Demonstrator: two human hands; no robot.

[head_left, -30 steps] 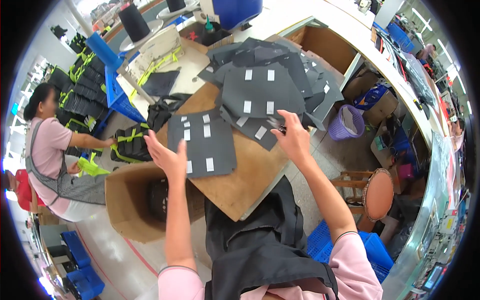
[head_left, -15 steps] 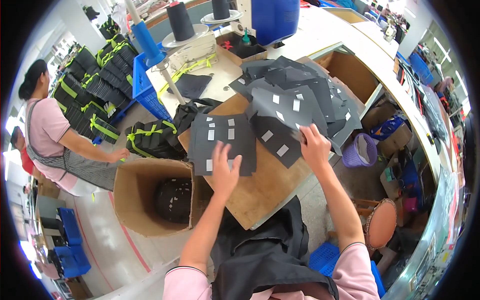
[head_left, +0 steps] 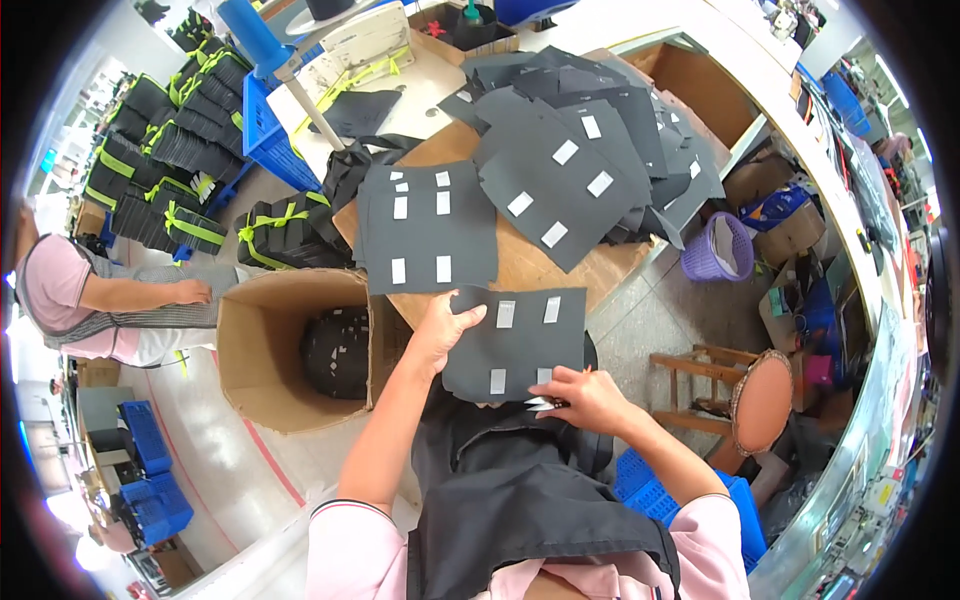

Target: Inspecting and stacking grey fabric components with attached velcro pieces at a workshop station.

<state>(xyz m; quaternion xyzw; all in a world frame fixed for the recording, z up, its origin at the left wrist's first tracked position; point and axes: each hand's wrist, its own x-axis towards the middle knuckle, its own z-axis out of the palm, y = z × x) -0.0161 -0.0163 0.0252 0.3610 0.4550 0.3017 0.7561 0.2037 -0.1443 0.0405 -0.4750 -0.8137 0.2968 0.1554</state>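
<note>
We start with the wooden bench (head_left: 520, 265), where a big loose heap of dark fabric panels (head_left: 590, 130) spreads over the far right side and one flat panel with six white patches (head_left: 428, 228) lies on its left part. To the near left of the bench stands an open cardboard box (head_left: 255, 350) with more dark pieces at the bottom. At the bench's near edge we hold a smaller dark panel with four white patches (head_left: 520, 345): our left hand (head_left: 442, 330) pinches its left edge, thumb on top, while our right hand (head_left: 585, 398) is closed around its near edge, close to the lap. To handle it well, we judge, keep both grips at the edges so the panel stays flat and the white patches (head_left: 505, 314) stay uncreased.
</note>
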